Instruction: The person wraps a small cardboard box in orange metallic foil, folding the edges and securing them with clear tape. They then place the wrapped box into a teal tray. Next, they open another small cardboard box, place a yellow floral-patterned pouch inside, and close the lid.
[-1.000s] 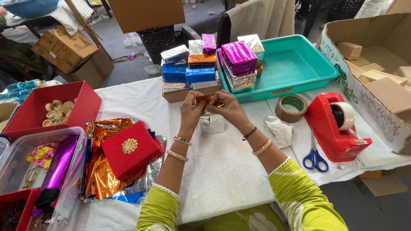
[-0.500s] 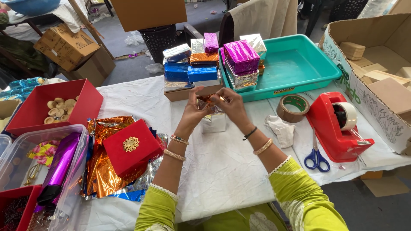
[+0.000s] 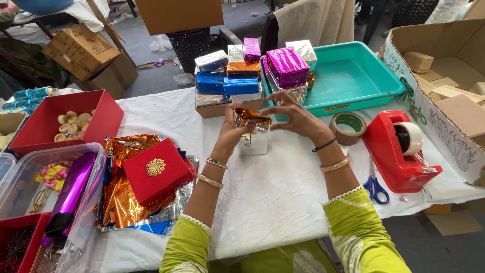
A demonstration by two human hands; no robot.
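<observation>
A small box half wrapped in foil [image 3: 254, 132], silver on its sides and orange-gold on top, stands on the white tablecloth [image 3: 283, 177] in front of the person. The left hand [image 3: 231, 132] presses against the box's left side, thumb and fingers closed on the crumpled orange foil at the top edge. The right hand [image 3: 295, 116] hovers over the top right corner, fingers spread apart, fingertips touching or just above the foil; which, I cannot tell.

Just behind the box sits a stack of wrapped boxes [image 3: 227, 83] in blue, silver, orange and purple foil, and beside it a teal plastic tray [image 3: 353, 76] holding a magenta-wrapped box [image 3: 287, 65]. To the right lie a roll of brown tape [image 3: 348, 127], a red tape dispenser [image 3: 399, 151] and blue-handled scissors [image 3: 375, 186]. To the left, a red gift box with a gold ornament [image 3: 156, 169] rests on loose foil sheets [image 3: 121, 202].
</observation>
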